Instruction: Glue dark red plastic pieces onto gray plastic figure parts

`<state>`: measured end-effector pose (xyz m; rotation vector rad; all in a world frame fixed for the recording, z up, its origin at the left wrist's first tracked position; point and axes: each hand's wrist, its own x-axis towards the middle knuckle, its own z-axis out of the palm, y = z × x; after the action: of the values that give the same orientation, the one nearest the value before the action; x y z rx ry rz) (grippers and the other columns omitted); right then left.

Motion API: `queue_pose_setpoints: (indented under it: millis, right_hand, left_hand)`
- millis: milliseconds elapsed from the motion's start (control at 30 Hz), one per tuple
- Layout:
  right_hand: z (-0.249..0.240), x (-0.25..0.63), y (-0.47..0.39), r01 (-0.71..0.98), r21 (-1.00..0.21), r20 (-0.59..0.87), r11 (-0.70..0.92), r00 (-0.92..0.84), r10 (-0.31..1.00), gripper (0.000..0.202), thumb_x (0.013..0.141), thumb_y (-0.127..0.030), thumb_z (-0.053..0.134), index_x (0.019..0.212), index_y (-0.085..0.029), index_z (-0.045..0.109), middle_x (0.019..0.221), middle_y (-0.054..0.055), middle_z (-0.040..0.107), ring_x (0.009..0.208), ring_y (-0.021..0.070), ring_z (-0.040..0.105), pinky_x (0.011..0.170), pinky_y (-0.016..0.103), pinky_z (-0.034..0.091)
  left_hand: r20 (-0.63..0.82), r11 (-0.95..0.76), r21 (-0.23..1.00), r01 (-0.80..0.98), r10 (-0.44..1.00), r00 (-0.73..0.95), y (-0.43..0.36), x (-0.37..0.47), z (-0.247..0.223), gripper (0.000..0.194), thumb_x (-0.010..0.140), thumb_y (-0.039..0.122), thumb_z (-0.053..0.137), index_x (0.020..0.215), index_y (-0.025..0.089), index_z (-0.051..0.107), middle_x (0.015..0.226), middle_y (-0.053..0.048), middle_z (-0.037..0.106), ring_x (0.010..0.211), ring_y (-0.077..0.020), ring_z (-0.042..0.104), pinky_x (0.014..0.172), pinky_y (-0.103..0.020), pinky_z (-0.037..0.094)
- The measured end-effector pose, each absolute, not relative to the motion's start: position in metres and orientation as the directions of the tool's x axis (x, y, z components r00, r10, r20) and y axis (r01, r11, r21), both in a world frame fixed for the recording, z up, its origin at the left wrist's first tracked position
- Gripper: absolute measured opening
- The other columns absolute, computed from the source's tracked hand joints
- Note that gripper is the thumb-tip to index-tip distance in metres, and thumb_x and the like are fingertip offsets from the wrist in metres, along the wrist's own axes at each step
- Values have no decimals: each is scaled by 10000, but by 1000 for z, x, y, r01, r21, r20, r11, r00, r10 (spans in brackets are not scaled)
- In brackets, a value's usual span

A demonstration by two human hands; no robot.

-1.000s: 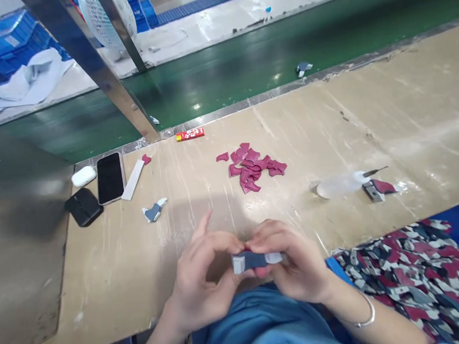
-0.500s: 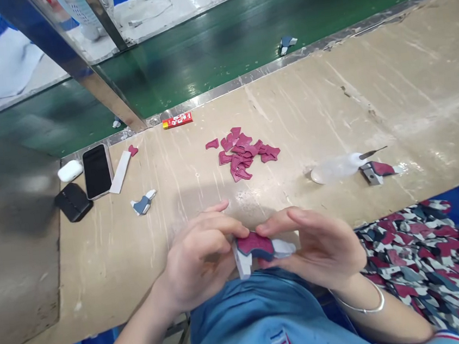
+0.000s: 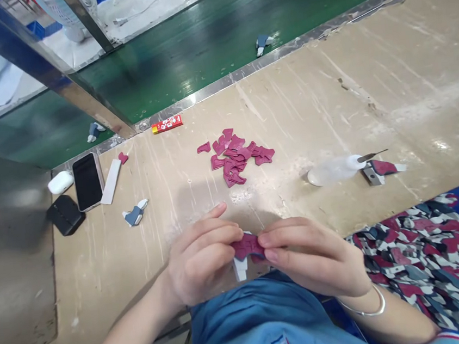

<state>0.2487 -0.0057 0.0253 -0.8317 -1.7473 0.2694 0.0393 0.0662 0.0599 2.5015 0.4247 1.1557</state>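
Observation:
Close to the table's front edge, my left hand (image 3: 205,256) and my right hand (image 3: 312,253) pinch a small moulded part (image 3: 246,246) between them. Its upper face is maroon, with a dark blue edge beneath and a white leg pointing down toward me. My left fingertips press on its left end; my right thumb and fingers cover its right end. Beyond the hands lies a loose pile of maroon pieces (image 3: 234,158). A similar blue-and-white part (image 3: 135,213) rests to the left. Off to the right, a translucent bottle (image 3: 331,171) with a thin dark tip lies on its side.
Beside the bottle tip sits a maroon-topped part (image 3: 383,168). A phone (image 3: 88,181), white case (image 3: 60,182), black case (image 3: 65,215) and red packet (image 3: 167,124) lie leftward. A green belt (image 3: 200,49) runs behind a metal post (image 3: 95,104). Many parts (image 3: 431,260) fill a bin at right.
My right fingers have closed over the part's right end, hiding its white tip. The part has tilted, showing more maroon. Pieces on the green belt have shifted left, and the view has moved slightly.

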Motion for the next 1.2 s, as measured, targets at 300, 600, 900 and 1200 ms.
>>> queue_pose_setpoints:
  millis: [300,600,900,1200]
  right_hand:
    - [1,326,-73,726,-628,570,281,184,801,88,995,-199,765,1034,-278,757,897,31,829,729,215,806,609,324,674]
    - [-51,376,-78,951,-306,615,-50,238,752,146,1070,-254,687,1164,-227,795,1179,99,853,1142,347,808,976,520,635]
    - [-14,348,-88,826,-552,612,-119,497,616,145,995,-146,716,1012,-254,813,937,52,850,868,240,822,790,370,686]
    - [-1,269,-45,-292,-940,4,174,502,865,263,1028,-473,759,929,-240,830,637,20,727,504,150,632,461,242,500]
  left_hand:
    - [167,-841,382,384,471,866,165,58,47,204,1081,347,636,1210,205,707,1142,-94,823,1045,-254,794,941,-410,686]
    - [56,-755,253,606,636,770,365,208,30,469,1057,251,589,1510,167,679,1764,-196,471,1556,-408,481,1312,-599,363]
    - [99,-706,299,642,692,715,426,242,29,387,1054,402,747,1366,178,701,1400,-121,724,1245,-294,727,1074,-549,623]
    - [269,-600,224,768,796,543,322,95,91,305,914,387,771,789,247,530,740,30,635,982,-297,787,1021,-475,619]
